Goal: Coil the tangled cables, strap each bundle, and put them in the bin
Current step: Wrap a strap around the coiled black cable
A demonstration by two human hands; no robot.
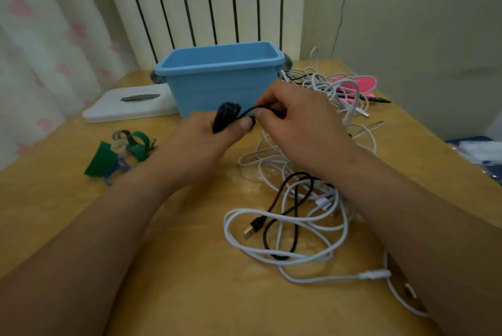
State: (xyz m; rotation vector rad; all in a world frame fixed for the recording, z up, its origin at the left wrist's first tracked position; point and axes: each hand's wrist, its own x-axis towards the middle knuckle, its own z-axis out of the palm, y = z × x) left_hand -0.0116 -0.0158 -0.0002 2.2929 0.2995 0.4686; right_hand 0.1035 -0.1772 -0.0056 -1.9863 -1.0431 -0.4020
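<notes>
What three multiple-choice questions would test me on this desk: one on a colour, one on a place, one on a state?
1. The bin is: A red; B blue; C white.
2. The green straps lie: A on the table, left of the left hand; B in the bin; C on the windowsill.
3. The left hand: A lies flat; B holds a strap; C grips a coiled black cable.

Answers: B, the bin's walls are blue; A, the straps sit on the wood beside the left forearm; C, its fingers curl round the black coil.
</notes>
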